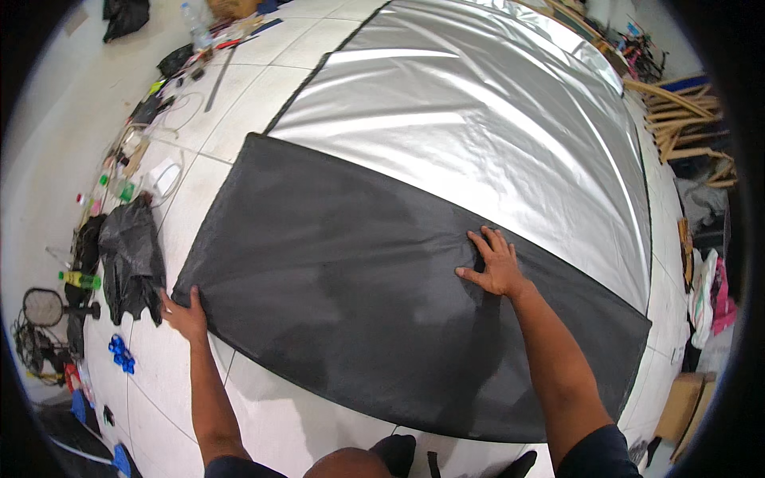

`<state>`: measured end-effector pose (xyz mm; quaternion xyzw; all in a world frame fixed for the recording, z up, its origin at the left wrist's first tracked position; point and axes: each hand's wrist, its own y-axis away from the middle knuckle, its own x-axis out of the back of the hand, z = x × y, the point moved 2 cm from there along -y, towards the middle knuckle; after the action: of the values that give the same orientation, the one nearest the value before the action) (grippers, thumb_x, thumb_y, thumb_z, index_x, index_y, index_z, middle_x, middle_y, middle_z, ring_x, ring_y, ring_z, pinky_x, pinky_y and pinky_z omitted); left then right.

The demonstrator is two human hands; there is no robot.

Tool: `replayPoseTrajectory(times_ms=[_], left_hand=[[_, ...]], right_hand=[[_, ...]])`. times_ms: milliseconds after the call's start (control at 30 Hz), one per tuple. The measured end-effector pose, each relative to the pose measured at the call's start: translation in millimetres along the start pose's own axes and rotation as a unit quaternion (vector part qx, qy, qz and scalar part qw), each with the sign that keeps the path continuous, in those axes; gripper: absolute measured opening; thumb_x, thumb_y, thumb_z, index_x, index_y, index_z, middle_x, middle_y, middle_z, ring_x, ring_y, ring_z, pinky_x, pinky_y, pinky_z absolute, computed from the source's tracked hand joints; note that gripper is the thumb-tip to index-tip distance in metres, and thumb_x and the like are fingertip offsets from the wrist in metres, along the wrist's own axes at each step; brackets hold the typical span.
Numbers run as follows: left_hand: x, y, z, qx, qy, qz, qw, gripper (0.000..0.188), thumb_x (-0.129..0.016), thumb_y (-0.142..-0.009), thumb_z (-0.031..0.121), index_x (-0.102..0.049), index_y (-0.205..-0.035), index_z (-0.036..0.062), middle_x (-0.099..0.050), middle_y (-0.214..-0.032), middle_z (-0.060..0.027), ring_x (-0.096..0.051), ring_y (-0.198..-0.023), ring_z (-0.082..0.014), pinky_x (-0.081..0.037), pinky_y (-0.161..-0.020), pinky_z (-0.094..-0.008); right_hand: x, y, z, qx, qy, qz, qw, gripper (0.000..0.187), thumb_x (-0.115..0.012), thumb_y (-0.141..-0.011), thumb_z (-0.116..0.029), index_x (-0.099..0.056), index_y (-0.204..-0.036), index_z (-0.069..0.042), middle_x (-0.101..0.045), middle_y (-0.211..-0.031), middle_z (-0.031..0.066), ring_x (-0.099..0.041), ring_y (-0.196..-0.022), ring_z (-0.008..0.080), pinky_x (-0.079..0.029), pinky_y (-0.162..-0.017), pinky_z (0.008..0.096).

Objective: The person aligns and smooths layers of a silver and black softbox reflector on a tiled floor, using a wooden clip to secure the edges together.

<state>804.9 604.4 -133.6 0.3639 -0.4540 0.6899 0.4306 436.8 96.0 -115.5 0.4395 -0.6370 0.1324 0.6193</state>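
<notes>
The sheet (478,119) lies spread on the floor (263,92), in front of the person, and fills the middle of the view. Its far section has a glossy silver surface with long, shallow creases and bright reflections. Its near section is a matte black panel (335,239), mostly smooth, with faint ripples and cast shadows. Whether the two sections form one folded piece cannot be determined.

The left hand (186,319) is at the panel's near-left corner, partly open, thumb apart from the fingers. Whether it pinches the edge cannot be determined. The right hand (497,269) is palm down on the panel, fingers spread and holding nothing, just beside the silver border.

Edges: the silver section's left side has a dark, rough-looking border. The panel's near edge appears as a curve; its right corner is well apart from both hands.

Clearance: on the left, a strip of pale, glossy tile separates most of the sheet from a crumpled black plastic bag (131,259) and shiny blue ribbon (121,354). On the right, a narrower tile strip separates the sheet from slender wooden strips (684,119) and a flat-sided cardboard box (681,408).
</notes>
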Motion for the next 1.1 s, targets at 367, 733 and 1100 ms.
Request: replayPoseTrajectory(times_ms=[367, 733, 1100], left_hand=[[-3.2, 96.5, 31.6, -0.260, -0.136, -0.228, 0.928, 0.074, -0.044, -0.092, 0.054, -0.022, -0.148, 0.0114, -0.013, -0.152, -0.0238, -0.011, -0.141, -0.0417, -0.007, -0.112, -0.0553], [-23.3, 83.2, -15.1, -0.256, 0.045, -0.122, 0.958, 0.070, -0.051, -0.090, 0.053, -0.036, -0.142, 0.0073, -0.020, -0.149, -0.0255, -0.021, -0.137, -0.0421, -0.020, -0.109, -0.0545], [68.1, 225.6, -6.6, 0.170, 0.320, -0.576, 0.733, 0.049, -0.053, -0.092, 0.042, -0.058, -0.114, -0.0021, -0.061, -0.109, -0.0157, -0.059, -0.089, -0.0213, -0.049, -0.076, -0.0322]], right_hand=[[41.9, 221.8, 92.3, 0.031, 0.012, 0.009, 0.999, 0.054, -0.067, -0.084, -0.030, -0.047, -0.129, -0.009, -0.046, -0.130, 0.0176, -0.045, -0.122, 0.0349, -0.038, -0.101, 0.0458], [-201.7, 637.4, 217.3, -0.505, -0.017, 0.106, 0.856, 0.088, -0.086, -0.061, -0.033, -0.041, -0.133, -0.010, -0.049, -0.122, 0.0204, -0.049, -0.115, 0.0375, -0.040, -0.097, 0.0496], [-206.3, 653.8, 249.5, -0.698, -0.084, 0.225, 0.675, 0.100, -0.078, -0.069, -0.043, -0.022, -0.147, -0.013, -0.029, -0.141, 0.0267, -0.034, -0.127, 0.0447, -0.039, -0.100, 0.0533]])
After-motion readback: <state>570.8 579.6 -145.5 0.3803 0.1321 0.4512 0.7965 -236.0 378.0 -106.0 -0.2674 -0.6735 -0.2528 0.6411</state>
